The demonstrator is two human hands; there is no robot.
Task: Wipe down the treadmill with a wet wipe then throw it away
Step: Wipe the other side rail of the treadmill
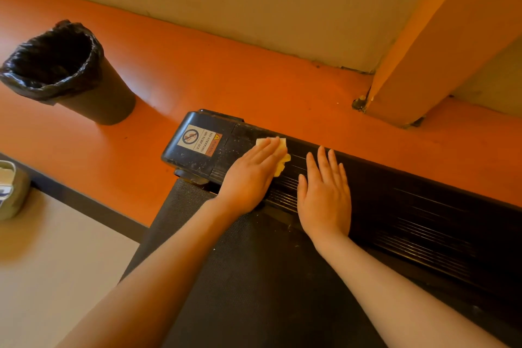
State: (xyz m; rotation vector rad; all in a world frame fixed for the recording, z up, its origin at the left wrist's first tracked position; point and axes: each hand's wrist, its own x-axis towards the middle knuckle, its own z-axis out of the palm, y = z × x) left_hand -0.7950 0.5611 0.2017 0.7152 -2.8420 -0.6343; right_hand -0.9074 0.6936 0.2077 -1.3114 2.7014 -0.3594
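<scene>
treadmill belt point(254, 277), ribbed side rail point(409, 215), orange floor point(226, 70), lined bin point(70, 70)

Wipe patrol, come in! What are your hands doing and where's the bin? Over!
Left hand flat, pressing wet wipe on treadmill rail. Right hand flat beside it. Bin left, nothing between.

The smooth orange floor point(231, 70) carries a black treadmill with a textured belt and ribbed side rail point(395, 215), its end cap bearing a warning sticker. Well apart to the left stands a round dark bin lined with a black plastic bag point(70, 70). A pale mat with a dark border point(56, 257) lies beside the treadmill.
</scene>
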